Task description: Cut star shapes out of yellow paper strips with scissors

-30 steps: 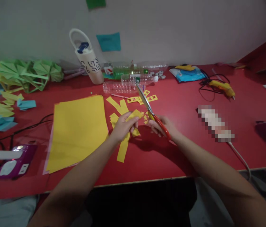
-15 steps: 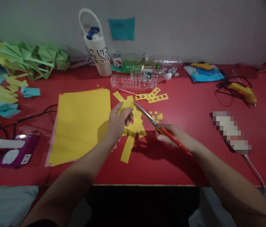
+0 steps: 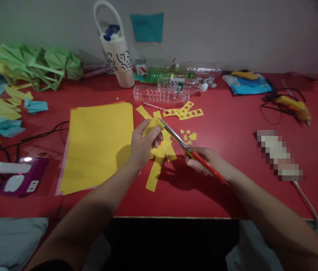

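Between the thumb and fingers of my left hand [image 3: 144, 143] is a small piece of yellow paper [image 3: 151, 127]. My right hand [image 3: 204, 160] grips red-handled scissors [image 3: 181, 143], whose blade tips meet the paper's upper right edge. Yellow paper strips [image 3: 155, 174] lie loosely piled on the table beneath my left hand. Several small yellow stars [image 3: 188, 136] rest just right of the pile. Behind them are strips with star-shaped holes [image 3: 195, 114]. A stack of yellow sheets [image 3: 99, 143] lies left of my left hand.
A white tumbler [image 3: 119, 60] and plastic bottles [image 3: 161, 93] are at the back. Folded green paper [image 3: 34, 64] fills the back left, with a purple power box [image 3: 25, 177] nearer. A glue gun [image 3: 294, 107] and a pixelated object [image 3: 279, 154] with a cable are at right.
The view has shifted slightly, so most things on the table appear a little higher. The paper between my left fingers is turned slightly; both hands keep their holds.
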A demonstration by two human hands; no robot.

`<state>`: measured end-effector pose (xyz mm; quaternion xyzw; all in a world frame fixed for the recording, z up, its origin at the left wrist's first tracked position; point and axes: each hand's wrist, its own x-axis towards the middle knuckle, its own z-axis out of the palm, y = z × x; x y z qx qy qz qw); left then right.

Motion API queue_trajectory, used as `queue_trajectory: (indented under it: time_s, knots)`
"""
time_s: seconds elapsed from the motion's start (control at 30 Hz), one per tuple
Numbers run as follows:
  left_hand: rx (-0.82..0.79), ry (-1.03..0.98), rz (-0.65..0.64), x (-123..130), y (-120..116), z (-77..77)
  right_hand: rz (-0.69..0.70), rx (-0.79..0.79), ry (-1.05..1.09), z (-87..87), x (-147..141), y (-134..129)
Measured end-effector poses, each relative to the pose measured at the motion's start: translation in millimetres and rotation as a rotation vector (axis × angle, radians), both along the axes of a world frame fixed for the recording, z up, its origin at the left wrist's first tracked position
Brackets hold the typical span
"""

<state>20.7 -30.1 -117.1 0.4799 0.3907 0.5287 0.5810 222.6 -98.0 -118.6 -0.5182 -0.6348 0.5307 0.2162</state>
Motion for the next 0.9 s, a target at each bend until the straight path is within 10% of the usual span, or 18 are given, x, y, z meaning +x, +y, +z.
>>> queue_trajectory:
  time_s: [0.9]
  knots:
    - [-0.154, -0.076, 0.002, 3, -4, 8.6, -0.081, -0.191, 0.105, 10.4, -8, -5]
